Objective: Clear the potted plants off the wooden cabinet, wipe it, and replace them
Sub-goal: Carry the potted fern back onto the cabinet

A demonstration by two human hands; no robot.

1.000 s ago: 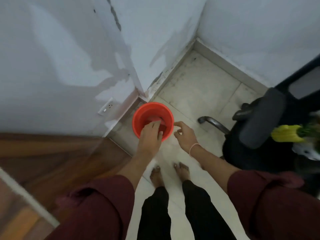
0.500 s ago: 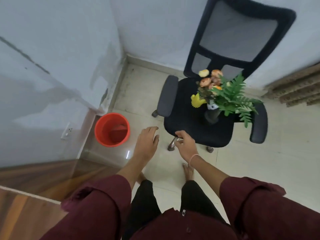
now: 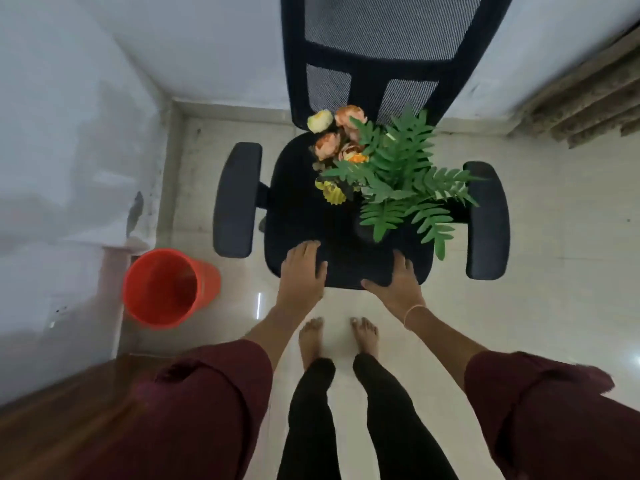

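Potted plants stand on the seat of a black office chair (image 3: 298, 216): a green fern (image 3: 405, 178) in a dark pot and a bunch of orange and yellow flowers (image 3: 341, 136) with a small yellow pot (image 3: 333, 192) beneath. My left hand (image 3: 302, 271) hovers over the seat's front left edge, fingers apart, holding nothing. My right hand (image 3: 398, 278) hovers over the front right edge, also spread and holding nothing. The wooden cabinet's top (image 3: 52, 431) shows at the lower left corner.
An orange bucket (image 3: 162, 289) stands on the tiled floor left of the chair, against the white wall. My bare feet (image 3: 337, 337) are just before the chair. Chair armrests flank the seat. A rough stone ledge sits at the upper right.
My view has swung right from the orange bucket to the chair. My left hand left the bucket, and both hands have moved forward over the seat's front edge.
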